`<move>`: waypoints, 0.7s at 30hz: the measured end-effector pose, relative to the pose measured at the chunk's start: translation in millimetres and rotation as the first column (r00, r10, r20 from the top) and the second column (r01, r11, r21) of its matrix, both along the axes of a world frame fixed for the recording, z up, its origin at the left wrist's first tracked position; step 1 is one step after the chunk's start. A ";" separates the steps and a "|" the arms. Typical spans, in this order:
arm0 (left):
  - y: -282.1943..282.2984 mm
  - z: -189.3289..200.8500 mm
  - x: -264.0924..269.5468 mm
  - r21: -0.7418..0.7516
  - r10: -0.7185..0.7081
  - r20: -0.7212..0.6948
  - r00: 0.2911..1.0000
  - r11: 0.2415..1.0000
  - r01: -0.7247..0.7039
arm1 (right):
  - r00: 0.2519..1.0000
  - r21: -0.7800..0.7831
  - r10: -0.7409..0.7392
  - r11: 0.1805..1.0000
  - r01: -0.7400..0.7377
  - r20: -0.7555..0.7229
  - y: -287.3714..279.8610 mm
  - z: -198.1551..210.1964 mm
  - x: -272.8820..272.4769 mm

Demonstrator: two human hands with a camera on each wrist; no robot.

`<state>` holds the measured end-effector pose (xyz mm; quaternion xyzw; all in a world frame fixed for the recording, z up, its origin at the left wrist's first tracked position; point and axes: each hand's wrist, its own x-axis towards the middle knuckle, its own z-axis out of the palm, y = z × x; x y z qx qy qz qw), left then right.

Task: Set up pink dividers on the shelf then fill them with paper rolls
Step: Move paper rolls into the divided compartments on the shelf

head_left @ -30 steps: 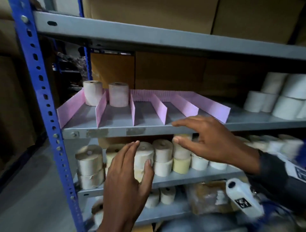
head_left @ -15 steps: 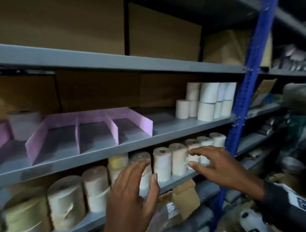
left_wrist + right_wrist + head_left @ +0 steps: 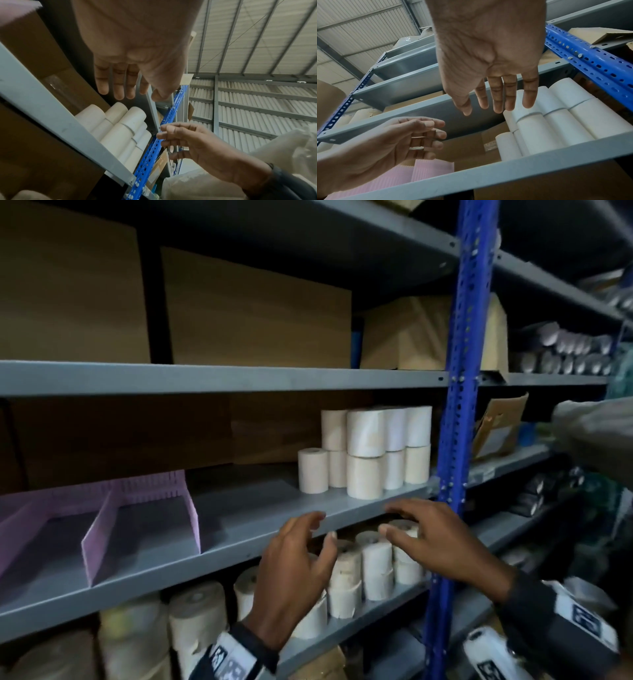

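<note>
Pink dividers [image 3: 102, 529] sit on the grey shelf [image 3: 260, 518] at left, upright, slats running front-to-back w/ a slotted strip along the rear; the bays in view hold nothing. White paper rolls [image 3: 368, 451] stand on end at the shelf's right, axes vertical, stacked two high, next to the blue post [image 3: 460, 405]. More rolls [image 3: 375, 568] upright on the shelf below, behind your hands. Your left hand [image 3: 294, 573] hovers in front of the shelf edge, fingers loosely spread, holding nothing. Your right hand [image 3: 442, 546] is palm-down, fingers extended toward the roll stack, also holding nothing. Cardboard boxes [image 3: 253, 313] on the upper shelf.
</note>
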<state>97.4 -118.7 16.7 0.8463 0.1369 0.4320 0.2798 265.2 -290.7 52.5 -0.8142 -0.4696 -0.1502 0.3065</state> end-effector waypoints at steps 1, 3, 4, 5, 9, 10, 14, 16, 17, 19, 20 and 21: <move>3.4 5.3 13.9 -0.003 -0.003 -0.017 1.000 1.000 0.003 | 1.000 0.005 -0.003 1.000 0.003 -0.007 3.8 6.5 10.2; 11.5 16.5 44.1 -0.007 -0.010 -0.041 0.999 1.000 0.010 | 1.000 0.014 -0.007 1.000 0.007 0.002 13.6 21.0 32.7; 15.3 21.1 58.3 -0.013 -0.014 -0.048 0.999 1.000 0.013 | 1.000 0.020 -0.009 1.000 0.009 0.015 19.4 28.1 43.7; 19.0 25.7 74.4 -0.017 -0.017 -0.054 0.998 1.000 0.017 | 0.999 0.025 -0.015 1.000 0.014 0.034 25.5 36.3 56.5; 31.9 36.1 129.3 -0.041 -0.022 -0.045 0.999 0.999 0.020 | 0.994 0.025 -0.027 0.999 0.024 0.103 49.7 69.2 104.2; 35.5 36.8 142.9 -0.051 -0.029 -0.035 0.999 0.998 0.028 | 0.992 0.023 -0.031 0.999 0.029 0.120 56.4 77.5 117.6; 50.2 39.9 189.3 -0.075 -0.042 0.012 0.999 0.996 0.042 | 0.983 0.008 -0.032 0.999 0.031 0.183 80.9 107.1 163.8; 58.3 43.9 212.1 -0.090 -0.035 0.019 0.999 0.995 0.037 | 0.978 -0.034 -0.031 0.999 0.039 0.205 94.4 119.8 187.1; 63.1 47.1 224.1 -0.102 -0.027 0.020 0.999 0.994 0.029 | 0.979 -0.070 -0.035 0.996 0.051 0.203 101.3 125.9 198.5; 69.6 52.7 241.3 -0.127 -0.015 0.010 1.000 0.992 0.016 | 0.987 -0.135 -0.026 0.990 0.048 0.159 109.5 133.4 214.9; 73.4 55.2 250.4 -0.127 -0.021 0.007 1.000 0.992 0.021 | 0.992 -0.153 -0.013 0.988 0.033 0.129 113.4 136.2 223.2; 75.9 57.1 256.8 -0.120 -0.028 0.004 1.000 0.992 0.028 | 0.995 -0.168 0.001 0.986 0.016 0.102 115.7 138.2 228.8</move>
